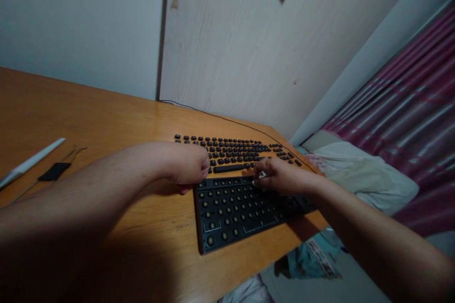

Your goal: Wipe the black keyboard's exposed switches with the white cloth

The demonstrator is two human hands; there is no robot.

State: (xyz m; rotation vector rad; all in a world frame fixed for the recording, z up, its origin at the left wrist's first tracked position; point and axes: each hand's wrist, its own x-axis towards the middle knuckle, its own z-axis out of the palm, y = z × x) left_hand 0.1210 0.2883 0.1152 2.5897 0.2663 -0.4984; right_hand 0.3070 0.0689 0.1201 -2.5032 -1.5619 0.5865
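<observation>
A black keyboard base (241,213) with its keycaps removed lies on the wooden desk (106,123), its bare switch stems showing. Behind it, several black keycaps (234,149) are laid out in rows on the desk. My left hand (186,165) rests closed at the base's far left corner, fingers curled against its edge. My right hand (279,175) hovers over the base's far edge, fingers pinched on a small pale object, perhaps a keycap or a tool.
A white pen-like tool (30,163) and a small black flat piece (54,171) lie at the desk's left. A thin black cable (220,117) runs along the back. A pale wall stands behind. A bed with a striped cover (408,118) is at right.
</observation>
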